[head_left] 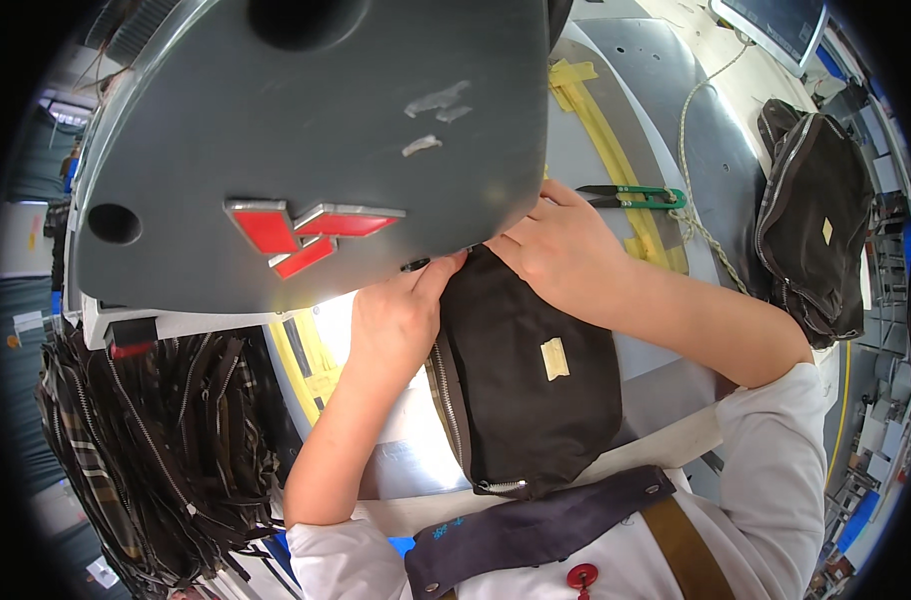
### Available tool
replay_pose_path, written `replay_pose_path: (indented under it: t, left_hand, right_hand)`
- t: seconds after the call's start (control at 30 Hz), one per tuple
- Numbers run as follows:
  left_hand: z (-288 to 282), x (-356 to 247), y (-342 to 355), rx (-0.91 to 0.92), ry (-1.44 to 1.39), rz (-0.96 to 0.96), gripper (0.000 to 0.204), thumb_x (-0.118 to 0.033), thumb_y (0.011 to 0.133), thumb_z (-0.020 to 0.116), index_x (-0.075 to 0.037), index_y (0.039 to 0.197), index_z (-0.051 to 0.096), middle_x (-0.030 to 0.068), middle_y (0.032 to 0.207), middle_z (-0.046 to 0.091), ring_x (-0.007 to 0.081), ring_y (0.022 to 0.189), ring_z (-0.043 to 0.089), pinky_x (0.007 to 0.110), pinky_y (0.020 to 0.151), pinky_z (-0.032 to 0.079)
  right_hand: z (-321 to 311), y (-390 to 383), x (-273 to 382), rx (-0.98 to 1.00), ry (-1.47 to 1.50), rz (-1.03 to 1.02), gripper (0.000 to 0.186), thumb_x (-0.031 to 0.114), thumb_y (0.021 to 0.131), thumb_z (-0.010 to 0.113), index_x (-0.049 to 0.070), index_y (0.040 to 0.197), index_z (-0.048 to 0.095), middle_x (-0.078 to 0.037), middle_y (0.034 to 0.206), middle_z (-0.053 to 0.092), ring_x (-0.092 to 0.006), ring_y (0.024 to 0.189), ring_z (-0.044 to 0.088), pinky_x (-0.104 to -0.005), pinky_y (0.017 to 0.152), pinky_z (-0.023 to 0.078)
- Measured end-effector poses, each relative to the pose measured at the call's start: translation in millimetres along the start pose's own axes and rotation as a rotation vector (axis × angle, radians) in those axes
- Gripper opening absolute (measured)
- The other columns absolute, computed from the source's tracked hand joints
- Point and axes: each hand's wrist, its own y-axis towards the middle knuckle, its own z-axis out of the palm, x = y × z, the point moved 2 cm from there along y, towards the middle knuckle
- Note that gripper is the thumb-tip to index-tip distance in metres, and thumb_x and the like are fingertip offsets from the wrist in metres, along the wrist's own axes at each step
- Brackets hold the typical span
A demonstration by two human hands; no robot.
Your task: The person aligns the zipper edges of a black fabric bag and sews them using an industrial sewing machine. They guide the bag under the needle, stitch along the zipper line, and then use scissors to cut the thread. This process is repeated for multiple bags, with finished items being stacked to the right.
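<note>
Bags (176, 430) lay bunched in a dark heap at the far left, their zips showing and some plaid cloth (91, 465) among them. Next came the machine (446, 170), its big grey head jutting over my work, a red badge (296, 235) on its face. Below it, yellow tape (301, 365) ran along the shiny worktop (406, 470).

My left hand (396, 315) was bent at the machine's lower edge, thumb and forefinger drawn together by the top left corner of a dark pouch (536, 410); I could not tell whether they pinched it. The pouch lay below the machine, between my forearms, with its zip (448, 400) down the left side and a small cream patch (555, 359) on its front. My right hand (566, 245) rested over its upper right part, fingers curled in toward the machine, which hid some of the tips, so I could not tell whether they gripped the cloth.

Beyond that hand were green-handled snips (641, 198), then a pale cord (684, 130), a screen (776, 25) above, and another dark bag (821, 215) at the far right.
</note>
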Motion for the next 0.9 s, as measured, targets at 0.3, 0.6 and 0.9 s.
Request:
replay_pose_path:
  t: [0.3, 0.6, 0.9]
  left_hand:
    - [-2.7, 1.0, 1.0, 0.029, -0.001, 0.004, 0.034, 0.013, 0.072, 0.056, -0.003, 0.1, 0.069, 0.0074, 0.107, 0.07, 0.0266, 0.091, 0.068, 0.036, 0.077, 0.055]
    - [-5.8, 0.9, 3.1, 0.084, -0.02, -0.013, 0.035, 0.011, 0.072, 0.056, -0.002, 0.101, 0.069, 0.0085, 0.109, 0.069, 0.0283, 0.094, 0.067, 0.037, 0.08, 0.055]
    - [-0.5, 6.6, 1.7, 0.06, 0.014, -0.048, 0.034, 0.009, 0.076, 0.057, -0.005, 0.105, 0.069, 0.0104, 0.104, 0.07, 0.0291, 0.088, 0.068, 0.036, 0.076, 0.055]
  right_hand:
    - [0.9, 0.5, -0.2, -0.002, -0.006, 0.014, 0.021, 0.016, 0.076, 0.061, 0.005, 0.093, 0.067, 0.0, 0.089, 0.053, -0.0141, 0.085, 0.055, -0.0284, 0.078, 0.043]
    - [2.8, 1.7, -3.6, -0.02, 0.028, 0.014, 0.02, 0.015, 0.076, 0.061, 0.005, 0.092, 0.068, 0.0, 0.088, 0.055, -0.0142, 0.083, 0.056, -0.0279, 0.075, 0.044]
    - [8.1, 4.5, -11.2, -0.015, 0.041, 0.013, 0.023, 0.014, 0.076, 0.061, 0.005, 0.096, 0.068, 0.0, 0.091, 0.057, -0.0142, 0.087, 0.057, -0.0282, 0.076, 0.045]
